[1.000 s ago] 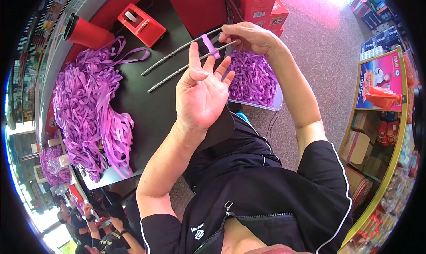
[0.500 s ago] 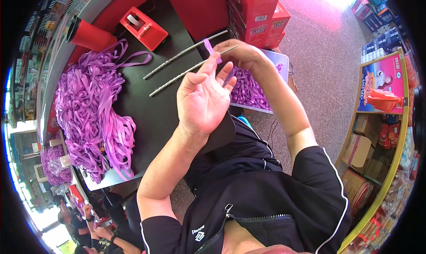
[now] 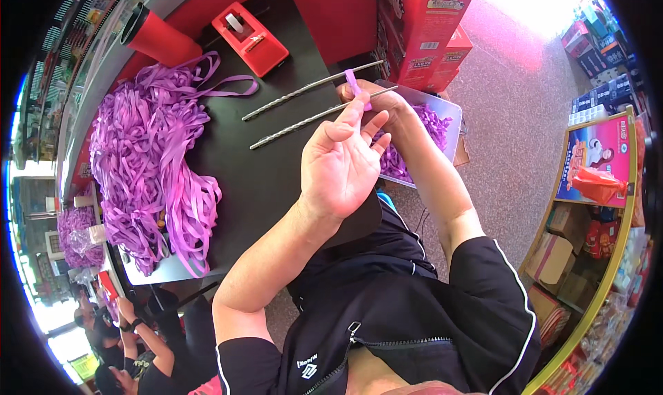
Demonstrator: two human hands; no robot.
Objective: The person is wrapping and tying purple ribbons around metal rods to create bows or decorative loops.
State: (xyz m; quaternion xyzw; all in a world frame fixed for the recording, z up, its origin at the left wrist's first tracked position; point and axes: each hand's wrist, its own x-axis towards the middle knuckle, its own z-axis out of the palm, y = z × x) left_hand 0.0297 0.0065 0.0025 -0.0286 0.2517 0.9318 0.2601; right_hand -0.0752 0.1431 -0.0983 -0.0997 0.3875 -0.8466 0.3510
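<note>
Two thin twisted metal rods (image 3: pixel 297 128) stick out side by side over the black tabletop (image 3: pixel 231 181). Near their right ends a purple ribbon strip (image 3: pixel 353 83) runs across both. My left hand (image 3: pixel 343 164) is palm up, its fingers apart and loosely bent, with the index fingertip against the ribbon by the nearer rod. Just behind, my right hand (image 3: pixel 388 108) bends round at the rod ends beside the ribbon; most of its fingers are hidden. Beneath my right hand, a pale tray (image 3: pixel 450 112) holds many short purple ribbon pieces (image 3: pixel 429 127).
A large tangled heap of purple ribbon (image 3: pixel 148 167) covers the table's left side. Behind it are a red tumbler (image 3: pixel 162 39) and a red tape-dispenser-like device (image 3: pixel 250 39). Red cartons (image 3: pixel 428 36) stand at the back; a shelf (image 3: pixel 587 257) lines the right. People sit at lower left.
The view has shifted, so the table and rods appear farther right. My right hand has drawn in behind the rods, its fingers more hidden. My left index finger stays at the ribbon.
</note>
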